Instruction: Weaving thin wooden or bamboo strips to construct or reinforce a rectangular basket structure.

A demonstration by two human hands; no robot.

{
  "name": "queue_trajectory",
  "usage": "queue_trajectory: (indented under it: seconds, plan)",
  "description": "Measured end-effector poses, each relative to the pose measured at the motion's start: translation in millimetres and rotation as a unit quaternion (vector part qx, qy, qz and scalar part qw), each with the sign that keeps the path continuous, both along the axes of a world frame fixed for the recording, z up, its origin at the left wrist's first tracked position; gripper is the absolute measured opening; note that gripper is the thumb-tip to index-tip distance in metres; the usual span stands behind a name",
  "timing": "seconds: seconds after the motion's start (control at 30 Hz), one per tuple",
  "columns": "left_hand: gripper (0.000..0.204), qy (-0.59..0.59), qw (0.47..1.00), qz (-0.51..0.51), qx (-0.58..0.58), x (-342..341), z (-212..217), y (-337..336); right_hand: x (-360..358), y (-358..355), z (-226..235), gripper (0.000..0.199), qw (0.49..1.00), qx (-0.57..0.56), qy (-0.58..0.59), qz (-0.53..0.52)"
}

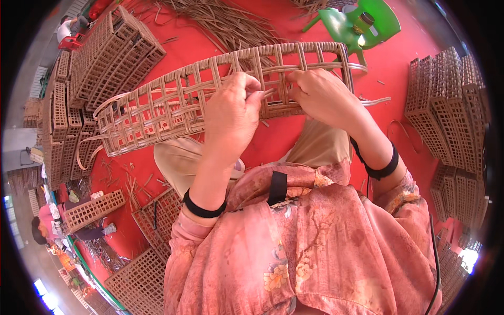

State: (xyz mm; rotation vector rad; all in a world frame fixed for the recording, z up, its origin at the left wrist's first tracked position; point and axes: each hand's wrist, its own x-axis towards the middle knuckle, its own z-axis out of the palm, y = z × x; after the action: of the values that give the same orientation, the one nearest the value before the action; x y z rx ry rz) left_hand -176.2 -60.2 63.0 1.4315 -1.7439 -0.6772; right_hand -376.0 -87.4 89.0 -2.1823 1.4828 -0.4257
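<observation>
A long brown wicker basket (181,105) with an open lattice wall lies across in front of me, its braided rim along the far side. Between thumb and forefinger my left hand (233,113) pinches a thin wicker strip (269,93) at the lattice, near the basket's middle. My right hand (323,97) is closed on the lattice just to the right, its fingertips partly hidden behind the hand. Loose strip ends stick out past the basket's right end and its left end. Part of the near wall is covered by my left hand.
Stacks of lattice baskets stand at the left (113,58) and right (446,100). Loose strips (226,21) lie on the red floor beyond. A green chair (380,23) holding a jar (364,22) stands far right. At lower left another person (47,223) sits by a basket (94,211).
</observation>
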Motion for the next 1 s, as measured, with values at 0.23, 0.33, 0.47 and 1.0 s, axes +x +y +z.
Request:
queue_trajectory:
  seconds: [0.23,0.33,0.47,1.0]
  plan:
    - [0.015,0.023,0.999,-0.031,0.017,-15,-4,-11,-8,-12,1,0.022,0.988,0.142,-0.063,0.027]
    - [0.015,0.01,0.997,-0.044,-0.063,-25,0,-12,-22,6,5,0.019,0.998,-0.048,-0.048,0.003]
    - [0.012,0.092,0.975,-0.18,-0.093,-49,-1,-19,-50,35,23,0.015,0.995,-0.01,-0.076,-0.06]
    - [0.013,-0.036,0.972,-0.151,-0.176,-82,-12,-26,-74,-13,1,0.029,0.975,0.202,-0.081,-0.048]
